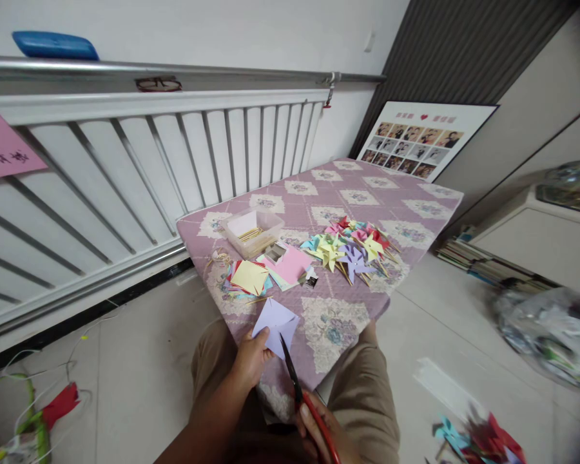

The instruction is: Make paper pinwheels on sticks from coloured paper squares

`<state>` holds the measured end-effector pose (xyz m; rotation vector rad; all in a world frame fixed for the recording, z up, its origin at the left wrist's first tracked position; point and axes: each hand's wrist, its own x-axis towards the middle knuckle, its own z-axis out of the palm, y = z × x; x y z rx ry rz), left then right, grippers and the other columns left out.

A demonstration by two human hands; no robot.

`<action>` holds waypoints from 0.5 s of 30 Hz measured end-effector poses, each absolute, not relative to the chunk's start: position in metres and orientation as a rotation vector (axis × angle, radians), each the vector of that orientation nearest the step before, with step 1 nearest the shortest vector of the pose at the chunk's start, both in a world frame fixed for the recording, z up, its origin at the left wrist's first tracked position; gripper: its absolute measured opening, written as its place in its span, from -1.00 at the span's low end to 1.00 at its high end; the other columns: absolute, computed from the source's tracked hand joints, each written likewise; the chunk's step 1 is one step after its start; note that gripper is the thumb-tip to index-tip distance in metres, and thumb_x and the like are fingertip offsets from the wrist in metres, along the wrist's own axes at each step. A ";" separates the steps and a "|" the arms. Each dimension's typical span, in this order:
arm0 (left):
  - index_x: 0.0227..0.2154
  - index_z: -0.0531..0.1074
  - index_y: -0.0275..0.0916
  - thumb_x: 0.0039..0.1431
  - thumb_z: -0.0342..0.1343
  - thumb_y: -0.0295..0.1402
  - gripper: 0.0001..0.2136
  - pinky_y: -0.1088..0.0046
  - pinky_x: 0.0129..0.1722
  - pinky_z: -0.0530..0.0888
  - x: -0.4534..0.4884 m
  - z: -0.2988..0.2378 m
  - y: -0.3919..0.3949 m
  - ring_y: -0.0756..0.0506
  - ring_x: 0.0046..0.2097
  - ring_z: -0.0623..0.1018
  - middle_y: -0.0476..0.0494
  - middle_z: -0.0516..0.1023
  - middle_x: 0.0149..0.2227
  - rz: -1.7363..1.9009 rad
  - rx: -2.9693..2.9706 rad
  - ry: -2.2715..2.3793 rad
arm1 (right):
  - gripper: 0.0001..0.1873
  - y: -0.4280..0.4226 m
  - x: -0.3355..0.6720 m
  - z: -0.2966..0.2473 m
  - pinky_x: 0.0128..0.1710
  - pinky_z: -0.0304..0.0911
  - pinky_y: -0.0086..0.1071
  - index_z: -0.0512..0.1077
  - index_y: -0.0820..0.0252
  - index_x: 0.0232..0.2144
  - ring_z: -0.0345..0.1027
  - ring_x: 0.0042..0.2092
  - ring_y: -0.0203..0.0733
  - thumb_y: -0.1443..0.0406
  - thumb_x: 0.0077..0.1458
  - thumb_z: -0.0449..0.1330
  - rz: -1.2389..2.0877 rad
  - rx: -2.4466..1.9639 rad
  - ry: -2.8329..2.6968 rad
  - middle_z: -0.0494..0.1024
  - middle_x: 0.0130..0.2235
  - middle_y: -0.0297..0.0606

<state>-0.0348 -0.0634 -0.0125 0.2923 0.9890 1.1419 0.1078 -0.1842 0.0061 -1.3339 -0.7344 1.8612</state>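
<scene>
My left hand [252, 358] pinches the near-left corner of a lilac paper square [273, 321] above the table's front edge. Slits run in from some of the square's corners. In my right hand [314, 422] are scissors [292, 374] with red handles and dark blades, their tips against the paper's near side. Just beyond lies a stack of coloured paper squares [249, 276], a pale yellow one on top with slits at its corners. To its right are pink paper sheets [290, 263]. A pile of finished paper pinwheels [350, 248] on sticks rests farther right.
A clear plastic box [254, 229] holding thin sticks stands behind the papers on the flowered tablecloth [338, 322]. A white radiator [174, 148] runs along the left wall. More pinwheels [483, 441] lie low at the right, and a photo board [410, 138] leans at the table's far end.
</scene>
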 end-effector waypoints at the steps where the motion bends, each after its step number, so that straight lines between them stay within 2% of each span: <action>1: -0.31 0.43 -0.31 -0.17 0.33 -0.26 -0.65 0.43 -0.40 0.48 -0.035 -0.013 -0.064 -0.05 -0.42 0.55 -0.13 0.58 -0.39 1.145 0.293 0.988 | -0.40 -0.185 0.108 0.005 -0.79 -0.04 -0.55 0.35 0.01 -0.07 0.06 -0.72 -0.46 -0.14 -0.11 0.21 1.862 -1.342 -0.739 0.31 -0.57 -0.48; 3: -0.31 0.44 -0.31 -0.16 0.33 -0.26 -0.65 0.42 -0.37 0.49 -0.034 -0.013 -0.064 -0.06 -0.39 0.56 -0.15 0.59 -0.37 1.154 0.293 0.981 | -0.47 -0.186 0.108 0.005 -0.74 0.09 -0.54 0.36 0.09 -0.07 0.17 -0.67 -0.42 -0.07 0.00 0.18 1.861 -1.362 -0.743 0.37 -0.52 -0.46; 6: -0.31 0.43 -0.32 -0.17 0.33 -0.27 -0.65 0.41 -0.36 0.49 -0.033 -0.012 -0.064 -0.07 -0.38 0.56 -0.15 0.59 -0.37 1.167 0.287 0.977 | -0.67 -0.187 0.112 0.010 -0.45 0.38 -0.39 0.36 0.21 -0.08 0.40 -0.39 -0.31 0.13 0.19 0.12 1.843 -1.383 -0.750 0.49 -0.26 -0.29; 9: -0.31 0.43 -0.33 -0.17 0.33 -0.27 -0.65 0.42 -0.37 0.49 -0.033 -0.011 -0.064 -0.06 -0.40 0.56 -0.15 0.58 -0.39 1.174 0.278 0.983 | -0.71 -0.182 0.119 0.018 -0.18 0.39 -0.20 0.37 0.19 -0.06 0.40 -0.13 -0.15 0.21 0.19 0.13 1.796 -1.402 -0.757 0.45 -0.04 -0.21; 15: -0.31 0.43 -0.33 -0.15 0.32 -0.29 -0.67 0.43 -0.42 0.49 -0.032 -0.008 -0.063 -0.06 -0.42 0.55 -0.14 0.58 -0.40 1.186 0.267 1.001 | -0.75 -0.153 0.133 0.022 -0.14 0.37 -0.20 0.42 0.14 -0.11 0.38 -0.07 -0.05 0.19 0.20 0.11 1.709 -1.434 -0.771 0.45 -0.03 -0.28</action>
